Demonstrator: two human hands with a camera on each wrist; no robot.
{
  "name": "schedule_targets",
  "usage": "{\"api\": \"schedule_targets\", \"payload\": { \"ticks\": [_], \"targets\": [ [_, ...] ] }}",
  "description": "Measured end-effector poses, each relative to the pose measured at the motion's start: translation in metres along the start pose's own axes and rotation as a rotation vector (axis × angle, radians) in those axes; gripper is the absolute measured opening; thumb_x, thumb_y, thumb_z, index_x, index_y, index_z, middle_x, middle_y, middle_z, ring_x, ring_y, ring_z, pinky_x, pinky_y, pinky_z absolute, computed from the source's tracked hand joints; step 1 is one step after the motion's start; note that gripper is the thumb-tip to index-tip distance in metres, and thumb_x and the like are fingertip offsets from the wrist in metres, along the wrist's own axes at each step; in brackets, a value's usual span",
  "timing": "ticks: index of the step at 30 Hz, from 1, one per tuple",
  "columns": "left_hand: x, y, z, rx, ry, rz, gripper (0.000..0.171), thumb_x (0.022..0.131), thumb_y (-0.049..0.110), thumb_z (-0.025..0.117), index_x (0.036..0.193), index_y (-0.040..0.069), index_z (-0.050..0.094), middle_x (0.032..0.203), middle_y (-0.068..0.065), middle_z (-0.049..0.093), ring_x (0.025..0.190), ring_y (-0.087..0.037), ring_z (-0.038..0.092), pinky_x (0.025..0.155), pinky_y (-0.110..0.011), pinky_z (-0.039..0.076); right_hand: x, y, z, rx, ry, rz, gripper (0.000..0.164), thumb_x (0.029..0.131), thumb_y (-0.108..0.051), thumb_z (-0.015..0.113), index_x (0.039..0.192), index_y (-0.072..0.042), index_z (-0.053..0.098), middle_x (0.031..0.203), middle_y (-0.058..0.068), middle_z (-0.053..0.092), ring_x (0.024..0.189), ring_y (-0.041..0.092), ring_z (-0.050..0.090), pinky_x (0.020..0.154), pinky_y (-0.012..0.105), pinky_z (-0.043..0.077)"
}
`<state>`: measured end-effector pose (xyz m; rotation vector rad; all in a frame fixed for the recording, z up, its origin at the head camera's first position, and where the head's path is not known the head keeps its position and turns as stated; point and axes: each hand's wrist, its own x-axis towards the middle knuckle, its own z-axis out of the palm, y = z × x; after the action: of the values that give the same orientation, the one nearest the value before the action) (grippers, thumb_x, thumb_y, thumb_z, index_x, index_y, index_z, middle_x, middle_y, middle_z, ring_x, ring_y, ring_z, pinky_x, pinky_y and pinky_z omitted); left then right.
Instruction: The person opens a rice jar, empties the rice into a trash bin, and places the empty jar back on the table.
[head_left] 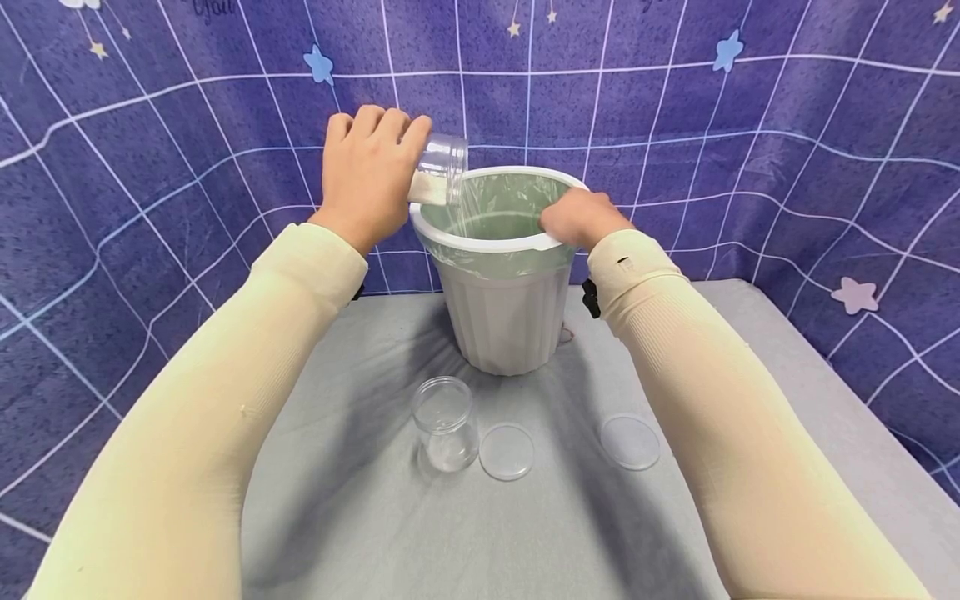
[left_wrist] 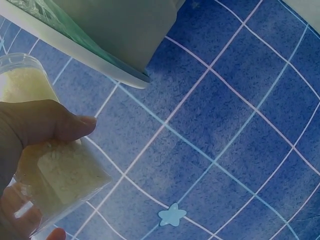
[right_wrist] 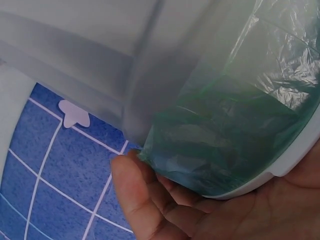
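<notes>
My left hand [head_left: 371, 171] grips a clear plastic jar [head_left: 447, 152], tipped on its side with its mouth over the left rim of a grey trash can [head_left: 504, 325]. Pale grains that look like rice [left_wrist: 65, 167] lie along the jar's lower side, and a thin stream of them falls into the can. A thin green bag [head_left: 502, 263] lines the can and folds over outside, below a white rim ring [head_left: 517, 245]. On the can's right side my right hand [head_left: 585, 215] holds the rim, fingers curled about the ring and bag edge.
On the grey tabletop [head_left: 360, 517], in front of the can, a second clear jar [head_left: 446, 425] stands upright without a lid. Two round clear lids [head_left: 507, 452] lie flat, one beside that jar, the other near my right forearm. A blue gridded curtain [head_left: 645, 108] hangs behind.
</notes>
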<state>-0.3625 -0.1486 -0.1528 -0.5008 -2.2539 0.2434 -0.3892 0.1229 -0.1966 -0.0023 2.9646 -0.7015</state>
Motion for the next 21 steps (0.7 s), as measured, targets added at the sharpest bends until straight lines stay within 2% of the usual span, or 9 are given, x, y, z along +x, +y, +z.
{"api": "schedule_targets", "payload": {
  "ticks": [3,6,8,10,16,21],
  "targets": [
    [-0.0004,0.0011,-0.0003,0.007,-0.012,-0.002,0.064,0.078,-0.005,0.062,0.139,0.013,0.053,0.132,-0.015,0.060,0.126,-0.038,0.049,0.096,-0.057,0.037,0.0000,0.0001,0.0006,0.008,0.004,-0.001,0.054,0.097,-0.034,0.042,0.138,-0.002,0.058,0.150,0.027,0.043,0.135,0.039,0.041,0.110,0.051,0.043],
    [-0.0009,0.0019,-0.0006,0.011,-0.012,-0.001,0.064,0.079,-0.004,0.062,0.140,0.013,0.053,0.132,-0.015,0.060,0.126,-0.038,0.049,0.096,-0.057,0.037,-0.0001,0.0003,0.0011,0.019,0.006,0.003,0.051,0.097,-0.033,0.042,0.134,-0.003,0.059,0.144,0.026,0.046,0.125,0.036,0.046,0.093,0.042,0.053],
    [-0.0010,0.0023,-0.0003,0.012,-0.006,0.002,0.063,0.079,-0.004,0.062,0.140,0.013,0.053,0.132,-0.015,0.060,0.126,-0.038,0.050,0.095,-0.057,0.037,0.0000,0.0006,0.0013,0.027,0.006,0.005,0.049,0.097,-0.033,0.043,0.131,-0.003,0.060,0.140,0.025,0.048,0.117,0.034,0.049,0.081,0.037,0.055],
    [-0.0013,0.0024,-0.0002,0.009,0.001,0.005,0.062,0.080,-0.004,0.062,0.139,0.013,0.053,0.132,-0.015,0.060,0.125,-0.037,0.050,0.095,-0.057,0.038,-0.0001,0.0006,0.0012,0.022,0.005,0.001,0.048,0.097,-0.033,0.042,0.129,-0.004,0.061,0.137,0.023,0.050,0.114,0.033,0.050,0.075,0.034,0.054],
    [-0.0003,0.0026,-0.0003,0.006,-0.006,0.012,0.061,0.082,-0.004,0.059,0.140,0.014,0.053,0.133,-0.013,0.060,0.127,-0.037,0.049,0.096,-0.057,0.038,-0.0008,0.0012,0.0009,0.020,0.000,-0.012,0.044,0.097,-0.033,0.042,0.124,-0.006,0.063,0.128,0.018,0.054,0.107,0.031,0.053,0.073,0.034,0.054],
    [0.0013,0.0036,-0.0011,0.011,-0.022,0.012,0.061,0.083,-0.005,0.056,0.141,0.015,0.052,0.134,-0.012,0.059,0.129,-0.036,0.048,0.097,-0.056,0.038,-0.0014,0.0019,0.0002,0.029,-0.005,-0.008,0.045,0.098,-0.033,0.042,0.126,-0.005,0.062,0.129,0.018,0.054,0.107,0.030,0.054,0.073,0.033,0.055]
  ]
}}
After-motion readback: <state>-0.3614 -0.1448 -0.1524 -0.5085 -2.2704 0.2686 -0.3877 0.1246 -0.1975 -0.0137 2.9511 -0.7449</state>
